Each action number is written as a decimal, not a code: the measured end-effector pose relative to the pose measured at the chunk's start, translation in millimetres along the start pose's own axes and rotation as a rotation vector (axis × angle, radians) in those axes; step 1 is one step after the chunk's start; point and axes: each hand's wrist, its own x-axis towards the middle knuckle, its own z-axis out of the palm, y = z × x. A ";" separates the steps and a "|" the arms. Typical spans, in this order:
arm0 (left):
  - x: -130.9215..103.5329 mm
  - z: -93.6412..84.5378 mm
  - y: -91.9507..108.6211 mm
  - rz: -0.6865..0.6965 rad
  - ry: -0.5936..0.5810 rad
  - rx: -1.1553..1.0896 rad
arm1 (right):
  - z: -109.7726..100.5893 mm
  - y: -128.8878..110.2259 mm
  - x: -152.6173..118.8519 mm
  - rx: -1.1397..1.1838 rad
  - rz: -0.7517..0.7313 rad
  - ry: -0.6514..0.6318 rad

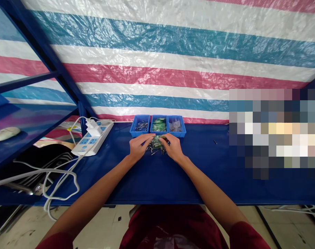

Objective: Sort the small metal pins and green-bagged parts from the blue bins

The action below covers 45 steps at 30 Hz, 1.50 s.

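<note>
Where the two hands met near the centre of the frame, one green-tinted plastic packet (156,141) was held between them. Left hand (139,147): at the packet's left edge, fingertips drawn in close to the thumb, apparently pinching the film. Right hand (173,148): at the right edge, likewise nearly closed on it. Handling, by judgement: light, thin and soft, apt to crease and to slip on itself; not brittle, though the film might have torn under a hard pull; best taken by opposite edges, between thumb and forefinger. Contents: too small to make out. Position: in the gap between both sets of fingertips, middle uncovered; whether it touched the blue tabletop (157,180) could not be told. Just below it in the frame: loose dark metal pieces (154,152), scattered. Just above it: three blue trays side by side, the left tray (139,134) holding similar pieces, the middle tray (157,132) green packets, the right tray (178,134) clear ones.
</note>
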 end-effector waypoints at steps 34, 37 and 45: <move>9.5 -2.9 -3.1 -0.339 -0.259 -0.211 | -4.7 0.6 -1.2 -0.034 -0.054 0.132; 9.2 -2.8 -4.1 -0.391 -0.256 -0.280 | -4.9 -1.0 -0.5 0.012 -0.052 0.175; 9.3 -1.9 -8.1 -0.373 -0.246 -0.234 | -7.5 -7.6 0.1 0.078 0.034 0.106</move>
